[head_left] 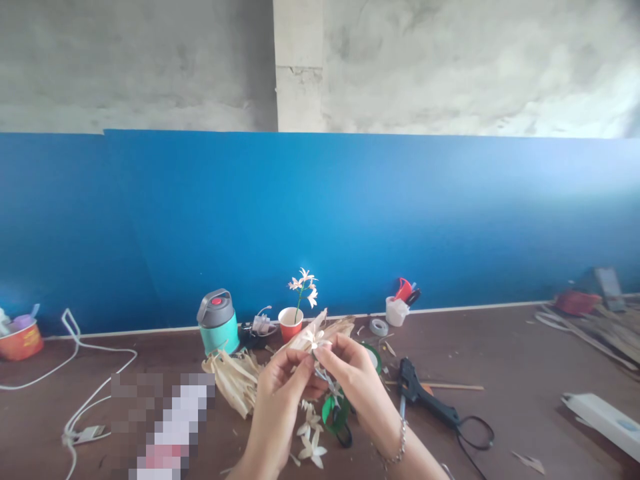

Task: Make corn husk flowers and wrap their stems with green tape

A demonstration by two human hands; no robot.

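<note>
Both my hands are raised over the brown table and pinch a small pale handmade flower (314,337) between their fingertips. My left hand (280,387) grips it from the left, my right hand (350,373) from the right, with a bracelet on that wrist. A thin stem hangs down from the flower between my palms. Below my hands lie several finished pale flowers (311,440) and a green tape roll (334,413). A heap of dried husk strips (234,377) lies just left of my hands.
A teal flask (218,324), a red paper cup with a flower stem (291,321), a white cup with tools (398,308) and a tape roll (379,327) stand along the blue wall. A black glue gun (423,393) lies right of my hands; a white cable (85,373) at left.
</note>
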